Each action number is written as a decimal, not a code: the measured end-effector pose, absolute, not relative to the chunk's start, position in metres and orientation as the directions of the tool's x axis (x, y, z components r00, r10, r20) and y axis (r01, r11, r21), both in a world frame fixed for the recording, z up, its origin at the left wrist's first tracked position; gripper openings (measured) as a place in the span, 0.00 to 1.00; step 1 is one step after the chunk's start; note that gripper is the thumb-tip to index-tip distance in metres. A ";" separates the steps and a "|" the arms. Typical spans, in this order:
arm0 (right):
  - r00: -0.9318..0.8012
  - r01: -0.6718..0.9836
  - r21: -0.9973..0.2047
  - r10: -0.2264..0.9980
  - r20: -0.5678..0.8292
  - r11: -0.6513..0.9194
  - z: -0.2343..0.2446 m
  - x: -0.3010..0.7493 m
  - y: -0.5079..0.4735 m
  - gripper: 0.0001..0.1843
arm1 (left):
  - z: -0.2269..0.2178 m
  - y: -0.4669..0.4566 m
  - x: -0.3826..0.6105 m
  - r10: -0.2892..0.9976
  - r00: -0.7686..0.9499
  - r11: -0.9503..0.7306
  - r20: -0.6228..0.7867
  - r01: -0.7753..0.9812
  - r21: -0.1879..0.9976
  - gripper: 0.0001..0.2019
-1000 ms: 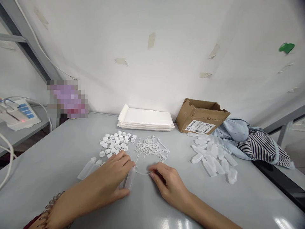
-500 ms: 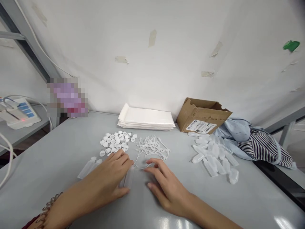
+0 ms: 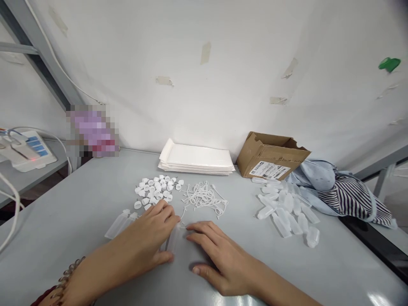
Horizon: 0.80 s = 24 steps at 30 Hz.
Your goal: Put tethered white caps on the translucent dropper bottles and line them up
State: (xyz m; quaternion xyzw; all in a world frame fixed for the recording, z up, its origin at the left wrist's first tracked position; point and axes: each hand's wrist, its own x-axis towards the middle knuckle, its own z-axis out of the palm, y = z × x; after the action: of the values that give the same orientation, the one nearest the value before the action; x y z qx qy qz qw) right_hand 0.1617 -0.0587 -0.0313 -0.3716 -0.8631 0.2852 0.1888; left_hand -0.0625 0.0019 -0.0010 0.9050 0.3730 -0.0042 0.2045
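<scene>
My left hand [image 3: 156, 231] rests over a small group of translucent plastic bottles in front of me, its fingers and thumb closed around them. Beside its fingertips one bottle [image 3: 174, 240] shows; the rest there are hidden under the palm. My right hand [image 3: 219, 255] is just to the right, thumb spread from the fingers, with the fingertips close to the top of that bottle. A thin white strap [image 3: 184, 213] runs down toward the bottle neck; whether it is attached cannot be seen. More bottles [image 3: 117, 223] lie left of my left wrist.
White caps [image 3: 156, 189] and a tangle of white straps [image 3: 204, 197] lie beyond my hands. Loose bottles [image 3: 287, 208] are heaped at right before a cardboard box [image 3: 270, 155]. White padded envelopes [image 3: 197, 159] are stacked by the wall. Cloth [image 3: 347, 191] lies at far right.
My right hand has shifted slightly left and down toward the bottle, and its thumb has moved left and lower. The strap stretch between the hands no longer shows. My left hand stays nearly still.
</scene>
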 end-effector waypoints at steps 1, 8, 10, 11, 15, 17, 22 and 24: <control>-0.654 0.534 -0.631 0.748 0.115 0.564 -0.032 0.162 -0.059 0.25 | -0.001 0.002 -0.063 0.674 0.720 -0.636 -0.163 0.679 0.367 0.12; -0.670 0.536 -0.610 0.733 0.113 0.584 -0.032 0.162 -0.059 0.26 | -0.003 0.001 -0.065 0.674 0.723 -0.643 -0.149 0.674 0.364 0.14; -0.676 0.534 -0.605 0.728 0.114 0.590 -0.031 0.162 -0.059 0.26 | -0.002 0.001 -0.065 0.676 0.718 -0.635 -0.166 0.682 0.362 0.15; -0.679 0.532 -0.604 0.725 0.114 0.593 -0.031 0.162 -0.059 0.26 | -0.001 0.001 -0.064 0.677 0.714 -0.630 -0.178 0.687 0.362 0.16; -0.683 0.535 -0.601 0.723 0.106 0.594 -0.030 0.162 -0.059 0.26 | 0.001 0.000 -0.063 0.669 0.718 -0.624 -0.192 0.683 0.380 0.17; -0.685 0.536 -0.599 0.721 0.103 0.595 -0.030 0.162 -0.059 0.26 | 0.000 0.000 -0.063 0.661 0.729 -0.633 -0.177 0.668 0.390 0.15; -0.697 0.523 -0.595 0.708 0.113 0.610 -0.030 0.162 -0.059 0.26 | -0.005 0.001 -0.066 0.659 0.738 -0.656 -0.143 0.658 0.371 0.13; -0.699 0.518 -0.592 0.704 0.124 0.618 -0.030 0.161 -0.058 0.25 | -0.008 0.000 -0.067 0.663 0.741 -0.668 -0.107 0.650 0.361 0.13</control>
State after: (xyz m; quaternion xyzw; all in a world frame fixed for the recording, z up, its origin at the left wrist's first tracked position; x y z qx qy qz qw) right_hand 0.1614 -0.0584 -0.0303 -0.3462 -0.8823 0.2667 0.1748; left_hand -0.0675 0.0004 -0.0079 0.9132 0.3595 0.0165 0.1912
